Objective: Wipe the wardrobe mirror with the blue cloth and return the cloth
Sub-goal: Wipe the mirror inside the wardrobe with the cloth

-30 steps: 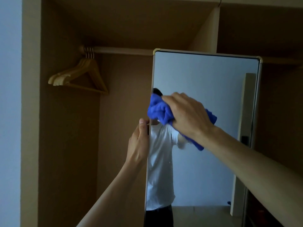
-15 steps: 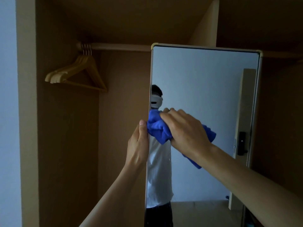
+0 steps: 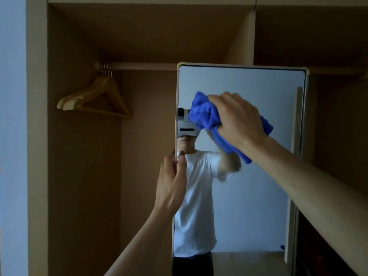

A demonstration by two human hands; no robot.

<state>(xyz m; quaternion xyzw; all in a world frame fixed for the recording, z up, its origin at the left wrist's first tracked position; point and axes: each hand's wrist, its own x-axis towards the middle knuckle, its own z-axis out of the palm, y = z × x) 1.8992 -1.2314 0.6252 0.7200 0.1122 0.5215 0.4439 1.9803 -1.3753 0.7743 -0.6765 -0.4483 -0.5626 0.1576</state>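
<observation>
Upward and slightly inboard: since the frame half a second ago, the blue cloth [image 3: 207, 116] has travelled from beside the left edge of the mirror [image 3: 258, 196] to the upper part of the glass, short of the top rim. My left hand has kept its station on the frame.

Cloth: bunched into a wad, not spread flat, and pressed against the glass. One tail hangs below my wrist. I judge that the wad gives a firm pad, so the pressure goes into the glass rather than into loose folds.

Right hand [image 3: 239, 118]: fingers curled over the wad and gripping it, knuckles toward me. The arm reaches in from the lower right.

Left hand [image 3: 171, 188]: it pinches the mirror's left edge. The thumb lies on the front face and the fingers pass behind the edge, out of sight. I judge the purpose to be bracing — the panel looks as if it could swing or slide, and this hold resists the wiping push.

Progress: wiping is under way. The lower glass and the right side remain to be covered, as far as I can judge, and the cloth is not yet returned.

Surroundings: the mirror stands in front of the open wardrobe [image 3: 79, 176]. To its left, wooden hangers [image 3: 95, 98] hang from the rail [image 3: 143, 66], well apart from both hands.
</observation>
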